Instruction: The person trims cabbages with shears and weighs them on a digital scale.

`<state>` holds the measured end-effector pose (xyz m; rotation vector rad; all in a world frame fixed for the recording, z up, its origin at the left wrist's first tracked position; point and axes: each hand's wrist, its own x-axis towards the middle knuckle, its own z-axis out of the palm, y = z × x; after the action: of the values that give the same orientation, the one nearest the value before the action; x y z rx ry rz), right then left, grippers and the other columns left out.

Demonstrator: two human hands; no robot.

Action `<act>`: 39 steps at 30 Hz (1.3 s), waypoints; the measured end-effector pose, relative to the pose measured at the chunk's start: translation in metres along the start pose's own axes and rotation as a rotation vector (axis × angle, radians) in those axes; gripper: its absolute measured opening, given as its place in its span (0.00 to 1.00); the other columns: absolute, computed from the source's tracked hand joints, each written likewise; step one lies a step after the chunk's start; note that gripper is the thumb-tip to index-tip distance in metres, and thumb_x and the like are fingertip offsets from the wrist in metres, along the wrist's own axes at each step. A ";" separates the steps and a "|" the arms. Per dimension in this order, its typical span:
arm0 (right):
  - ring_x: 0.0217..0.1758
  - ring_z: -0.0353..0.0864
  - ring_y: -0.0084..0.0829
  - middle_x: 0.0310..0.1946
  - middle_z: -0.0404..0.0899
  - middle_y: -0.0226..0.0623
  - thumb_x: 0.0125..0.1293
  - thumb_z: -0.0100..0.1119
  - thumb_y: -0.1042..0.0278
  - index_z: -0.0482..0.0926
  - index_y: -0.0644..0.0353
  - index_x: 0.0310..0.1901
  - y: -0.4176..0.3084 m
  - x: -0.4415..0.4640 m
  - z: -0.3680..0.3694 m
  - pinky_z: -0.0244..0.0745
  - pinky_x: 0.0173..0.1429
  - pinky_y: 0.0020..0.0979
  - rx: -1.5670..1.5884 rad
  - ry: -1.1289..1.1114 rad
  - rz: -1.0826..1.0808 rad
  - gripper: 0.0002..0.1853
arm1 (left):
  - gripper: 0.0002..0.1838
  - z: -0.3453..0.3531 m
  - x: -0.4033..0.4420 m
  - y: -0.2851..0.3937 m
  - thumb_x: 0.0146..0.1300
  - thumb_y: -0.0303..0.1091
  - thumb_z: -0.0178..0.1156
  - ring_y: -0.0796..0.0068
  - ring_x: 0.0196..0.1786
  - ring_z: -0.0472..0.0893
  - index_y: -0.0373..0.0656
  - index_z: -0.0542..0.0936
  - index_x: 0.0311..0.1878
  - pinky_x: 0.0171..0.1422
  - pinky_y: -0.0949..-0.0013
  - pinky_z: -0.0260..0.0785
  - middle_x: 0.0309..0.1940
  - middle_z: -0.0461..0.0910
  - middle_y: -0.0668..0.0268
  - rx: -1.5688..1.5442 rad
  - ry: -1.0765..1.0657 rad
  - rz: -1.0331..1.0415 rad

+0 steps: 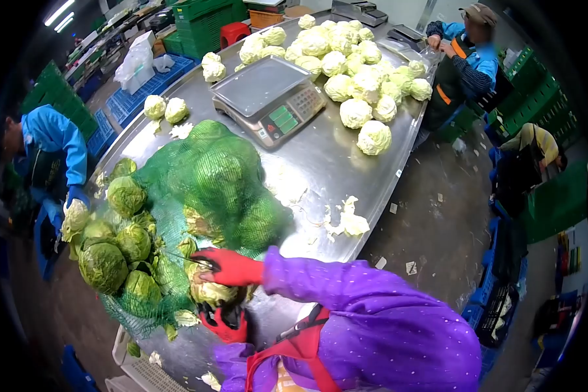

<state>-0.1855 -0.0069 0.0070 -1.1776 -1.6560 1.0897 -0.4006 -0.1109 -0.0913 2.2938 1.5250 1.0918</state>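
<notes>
A cabbage (210, 291) with browned outer leaves is held at the table's near edge. My left hand (223, 325), in a red glove with dark fingertips, grips it from below. My right hand (227, 266), in a matching glove, is closed against its top. A thin dark strip juts left from the right fingers; I cannot tell what it is. Just beyond my hands, a green mesh sack (219, 173) bulges with cabbages. More untrimmed green cabbages (103, 268) lie on the spread netting to the left.
A digital scale (268, 98) stands on the metal table (346, 173). Pale trimmed cabbages (356, 112) are heaped behind it. Leaf scraps (349, 222) lie at the right. One co-worker (55, 147) handles a cabbage at the left; another person (470, 59) stands at the far right.
</notes>
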 end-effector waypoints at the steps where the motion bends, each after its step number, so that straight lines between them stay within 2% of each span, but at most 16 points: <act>1: 0.64 0.74 0.52 0.59 0.75 0.56 0.65 0.62 0.46 0.65 0.59 0.70 0.006 0.012 0.005 0.67 0.69 0.44 -0.064 -0.025 0.029 0.37 | 0.39 0.002 -0.011 0.000 0.43 0.43 0.78 0.32 0.69 0.59 0.43 0.72 0.59 0.70 0.35 0.55 0.68 0.56 0.38 0.004 -0.025 0.009; 4: 0.63 0.74 0.54 0.58 0.75 0.59 0.60 0.64 0.38 0.62 0.59 0.71 0.026 0.017 0.006 0.68 0.68 0.45 -0.135 -0.230 0.278 0.45 | 0.39 -0.004 -0.017 0.015 0.43 0.38 0.77 0.42 0.70 0.61 0.42 0.71 0.60 0.72 0.42 0.54 0.68 0.59 0.46 -0.103 -0.010 -0.114; 5: 0.63 0.74 0.54 0.58 0.75 0.60 0.58 0.64 0.36 0.61 0.59 0.72 0.030 0.014 0.008 0.68 0.67 0.45 -0.123 -0.241 0.259 0.47 | 0.39 -0.007 -0.015 0.019 0.44 0.37 0.76 0.45 0.70 0.62 0.41 0.71 0.61 0.73 0.44 0.54 0.68 0.60 0.48 -0.155 0.016 -0.151; 7: 0.62 0.74 0.55 0.57 0.75 0.61 0.55 0.65 0.33 0.59 0.58 0.73 0.029 -0.003 0.007 0.69 0.66 0.46 -0.104 -0.262 0.229 0.52 | 0.35 -0.014 -0.006 0.028 0.55 0.29 0.70 0.59 0.69 0.66 0.36 0.66 0.65 0.74 0.55 0.56 0.65 0.67 0.52 -0.569 0.165 -0.384; 9: 0.61 0.75 0.56 0.58 0.73 0.58 0.55 0.67 0.35 0.58 0.50 0.75 0.019 -0.022 0.007 0.70 0.64 0.47 -0.177 -0.233 0.289 0.51 | 0.32 -0.015 -0.002 0.010 0.64 0.25 0.62 0.59 0.70 0.66 0.35 0.62 0.69 0.75 0.57 0.55 0.68 0.66 0.52 -0.691 0.354 -0.501; 11: 0.61 0.75 0.57 0.60 0.71 0.57 0.53 0.70 0.38 0.57 0.46 0.75 0.039 -0.044 0.024 0.70 0.63 0.49 -0.153 -0.153 0.129 0.51 | 0.32 -0.032 0.032 0.018 0.66 0.23 0.56 0.58 0.71 0.65 0.34 0.58 0.72 0.76 0.57 0.55 0.71 0.64 0.53 -0.637 0.314 -0.444; 13: 0.70 0.67 0.59 0.70 0.61 0.58 0.53 0.71 0.42 0.55 0.44 0.76 0.025 -0.069 0.019 0.66 0.71 0.48 -0.146 -0.264 0.227 0.51 | 0.28 -0.032 0.044 -0.006 0.71 0.31 0.55 0.61 0.71 0.66 0.32 0.62 0.71 0.75 0.60 0.56 0.71 0.65 0.54 -0.638 0.119 -0.505; 15: 0.73 0.62 0.58 0.72 0.58 0.58 0.55 0.70 0.45 0.57 0.45 0.75 0.039 -0.089 0.024 0.63 0.73 0.46 -0.056 -0.262 0.074 0.48 | 0.27 -0.015 0.027 -0.043 0.73 0.36 0.54 0.62 0.70 0.67 0.32 0.64 0.70 0.75 0.61 0.55 0.69 0.67 0.54 -1.007 -0.113 -0.693; 16: 0.74 0.62 0.54 0.71 0.61 0.56 0.58 0.68 0.47 0.60 0.50 0.74 0.037 -0.096 0.024 0.61 0.74 0.44 0.008 -0.203 0.049 0.44 | 0.26 -0.014 0.031 -0.019 0.74 0.37 0.53 0.62 0.68 0.68 0.33 0.65 0.69 0.75 0.61 0.54 0.66 0.70 0.54 -0.870 -0.157 -0.580; 20: 0.71 0.66 0.37 0.67 0.69 0.45 0.63 0.69 0.59 0.59 0.60 0.74 0.044 -0.128 0.021 0.61 0.74 0.37 0.447 -0.010 0.297 0.41 | 0.35 -0.033 0.006 0.029 0.67 0.40 0.62 0.58 0.72 0.63 0.34 0.61 0.71 0.76 0.56 0.52 0.69 0.65 0.53 -0.737 -0.149 -0.416; 23: 0.71 0.66 0.35 0.67 0.69 0.44 0.63 0.69 0.59 0.57 0.61 0.74 0.044 -0.133 0.027 0.61 0.73 0.36 0.643 -0.124 0.423 0.42 | 0.37 -0.046 -0.032 0.031 0.66 0.41 0.63 0.57 0.73 0.62 0.35 0.58 0.72 0.77 0.56 0.51 0.70 0.63 0.53 -0.693 -0.130 -0.314; 27: 0.68 0.69 0.33 0.66 0.71 0.45 0.60 0.72 0.56 0.57 0.61 0.74 0.022 -0.131 0.032 0.63 0.72 0.35 0.421 -0.313 0.444 0.45 | 0.38 -0.071 -0.063 0.030 0.67 0.42 0.62 0.58 0.74 0.61 0.36 0.58 0.73 0.77 0.55 0.51 0.71 0.62 0.53 -0.868 -0.072 -0.585; 30: 0.66 0.71 0.35 0.63 0.74 0.46 0.59 0.73 0.54 0.61 0.62 0.73 0.023 -0.124 0.044 0.65 0.71 0.35 0.371 -0.310 0.356 0.45 | 0.35 -0.086 -0.059 0.033 0.71 0.39 0.58 0.61 0.73 0.62 0.39 0.57 0.75 0.76 0.58 0.53 0.72 0.62 0.55 -0.883 -0.085 -0.712; 33: 0.65 0.73 0.36 0.62 0.75 0.45 0.58 0.73 0.55 0.63 0.61 0.71 0.019 -0.115 0.050 0.66 0.71 0.36 0.353 -0.347 0.280 0.43 | 0.35 -0.085 -0.042 0.047 0.71 0.34 0.58 0.64 0.72 0.63 0.39 0.56 0.76 0.76 0.60 0.54 0.73 0.61 0.55 -0.704 -0.196 -0.613; 37: 0.66 0.73 0.36 0.63 0.75 0.45 0.57 0.74 0.55 0.65 0.60 0.71 0.017 -0.109 0.056 0.65 0.71 0.36 0.346 -0.364 0.260 0.42 | 0.46 -0.069 -0.046 0.050 0.58 0.33 0.70 0.59 0.74 0.60 0.37 0.55 0.76 0.77 0.58 0.52 0.73 0.59 0.55 -0.812 -0.035 -0.638; 39: 0.69 0.68 0.34 0.66 0.71 0.44 0.60 0.71 0.61 0.65 0.61 0.71 0.018 -0.105 0.052 0.62 0.73 0.36 0.323 -0.359 0.218 0.39 | 0.48 -0.060 -0.047 0.042 0.53 0.31 0.73 0.59 0.74 0.61 0.37 0.57 0.75 0.77 0.58 0.52 0.72 0.61 0.55 -0.781 0.021 -0.549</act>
<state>-0.2047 -0.1145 -0.0386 -1.0062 -1.5536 1.7174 -0.4195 -0.1846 -0.0490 1.2608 1.2843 1.2370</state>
